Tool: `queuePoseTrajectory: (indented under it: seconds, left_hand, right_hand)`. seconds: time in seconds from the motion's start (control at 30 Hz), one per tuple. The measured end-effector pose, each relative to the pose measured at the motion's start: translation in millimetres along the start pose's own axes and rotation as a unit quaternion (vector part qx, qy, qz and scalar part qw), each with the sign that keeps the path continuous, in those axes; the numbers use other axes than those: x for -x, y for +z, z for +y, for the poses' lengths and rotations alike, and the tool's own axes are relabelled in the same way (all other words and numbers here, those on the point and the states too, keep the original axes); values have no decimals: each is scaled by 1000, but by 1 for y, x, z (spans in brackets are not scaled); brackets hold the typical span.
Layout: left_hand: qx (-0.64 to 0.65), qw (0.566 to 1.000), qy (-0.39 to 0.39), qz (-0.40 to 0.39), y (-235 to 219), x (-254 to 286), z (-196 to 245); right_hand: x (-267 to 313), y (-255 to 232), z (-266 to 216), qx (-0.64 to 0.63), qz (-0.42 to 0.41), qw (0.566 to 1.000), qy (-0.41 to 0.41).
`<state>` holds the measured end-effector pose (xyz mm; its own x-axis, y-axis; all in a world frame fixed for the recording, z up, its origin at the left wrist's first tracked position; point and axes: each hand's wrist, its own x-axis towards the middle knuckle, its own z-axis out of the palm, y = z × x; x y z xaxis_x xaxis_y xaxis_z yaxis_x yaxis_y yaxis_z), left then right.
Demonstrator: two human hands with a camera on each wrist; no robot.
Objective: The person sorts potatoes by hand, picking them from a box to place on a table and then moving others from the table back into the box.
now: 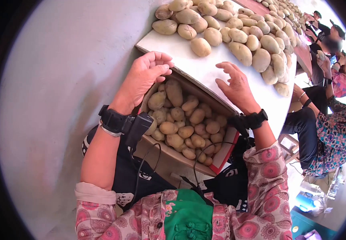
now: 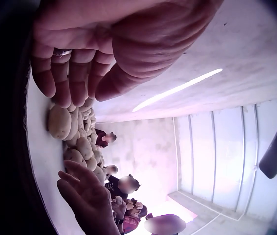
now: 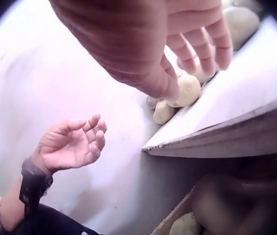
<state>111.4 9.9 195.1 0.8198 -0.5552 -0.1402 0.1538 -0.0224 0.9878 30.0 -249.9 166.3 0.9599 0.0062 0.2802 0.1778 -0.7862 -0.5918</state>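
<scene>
My left hand [image 1: 145, 76] hovers by the table's near left corner, fingers loosely bent, nothing in them. Over the white tabletop [image 1: 189, 66] my right hand [image 1: 239, 88] is raised, thumb apart from the fingers, also holding nothing. Potatoes [image 1: 213, 37] lie heaped on the table beyond both hands; the nearest stand a little past the fingertips. Below the hands, between my knees, a cardboard box [image 1: 169, 154] holds many potatoes [image 1: 177, 115]. In the right wrist view, the right hand [image 3: 177, 49] partly covers the heap; the left hand [image 3: 72, 147] shows its palm.
A plain wall [image 1: 61, 80] runs along the left side. The table edge [image 1: 197, 84] overhangs the far side of the box. At the right, several people sit along the table, one in a patterned shirt [image 1: 337, 128]. Cables [image 1: 157, 160] hang from the wrist cameras.
</scene>
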Motion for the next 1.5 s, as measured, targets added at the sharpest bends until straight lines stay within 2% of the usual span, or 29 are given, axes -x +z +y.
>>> queuePoseTrajectory:
  seconds: [0.07, 0.13, 0.4, 0.47, 0.53, 0.57, 0.6, 0.67, 0.77, 0.8, 0.87, 0.9, 0.93, 1.03, 1.07, 1.13, 1.2, 1.3, 1.33, 1.37, 1.43, 1.47, 1.5]
  left_hand:
    - [16, 1000, 6, 11, -5, 1, 3]
    - [10, 1000, 16, 19, -9, 2, 8]
    - [19, 999, 25, 38, -14, 7, 11]
    - [30, 998, 31, 36, -19, 6, 13]
    - [29, 998, 37, 40, -25, 6, 13]
    - [32, 998, 42, 38, -26, 4, 11]
    - [34, 998, 47, 19, -31, 4, 11]
    - [33, 998, 45, 34, -30, 6, 13]
    - [28, 998, 48, 19, -34, 9, 13]
    - [34, 998, 43, 11, -33, 12, 11]
    - [16, 998, 57, 22, -35, 14, 13]
    - [15, 998, 57, 20, -36, 14, 11]
    - [18, 998, 55, 18, -38, 14, 10]
    - [3, 998, 56, 18, -37, 12, 4]
    - [3, 998, 59, 16, -37, 12, 4]
    - [3, 999, 49, 18, -36, 10, 2]
    - [-1, 999, 40, 25, -31, 9, 1]
    - [-8, 999, 33, 30, -32, 5, -2]
    - [-5, 999, 33, 21, -32, 2, -4]
    - [0, 999, 34, 25, -29, 3, -4]
    - [-5, 999, 36, 19, -29, 1, -5]
    - [2, 999, 32, 36, -25, 5, -2]
    - [3, 999, 25, 39, -22, 6, 0]
  right_hand:
    - [-4, -3, -1, -10, 0, 999, 38]
    - [-11, -3, -3, -9, -7, 999, 35]
    - [-93, 33, -4, 85, 38, 994, -65]
    - [-111, 49, 1, 153, -1, 988, 8]
    - [-115, 60, 10, 176, -2, 984, -5]
    - [-113, 55, -1, 184, -4, 983, 18]
    - [-104, 53, -8, 194, -11, 980, 45]
    - [-89, 49, -13, 184, -19, 982, 40]
    - [-54, 39, -19, 154, -71, 986, 1]
    - [-38, 34, -19, 159, -75, 984, 10]
    - [-7, 22, -25, 76, -81, 993, -36]
    - [9, 14, -28, 80, -95, 991, -55]
    - [23, 6, -31, 82, -96, 991, -52]
    - [69, -19, -46, 8, -174, 984, 34]
    - [82, -25, -47, 10, -172, 985, 34]
    - [106, -32, -44, -47, -163, 979, 116]
    - [132, -29, -24, -62, -141, 979, 135]
    - [158, -21, -3, -86, -157, 958, 223]
    - [170, -13, 7, -146, -132, 956, 220]
    - [179, -6, 16, -140, -119, 966, 181]
    - [195, 16, 39, -71, -83, 978, 177]
    - [197, 26, 45, 4, -70, 980, 184]
    - [203, 39, 55, 59, -19, 983, 175]
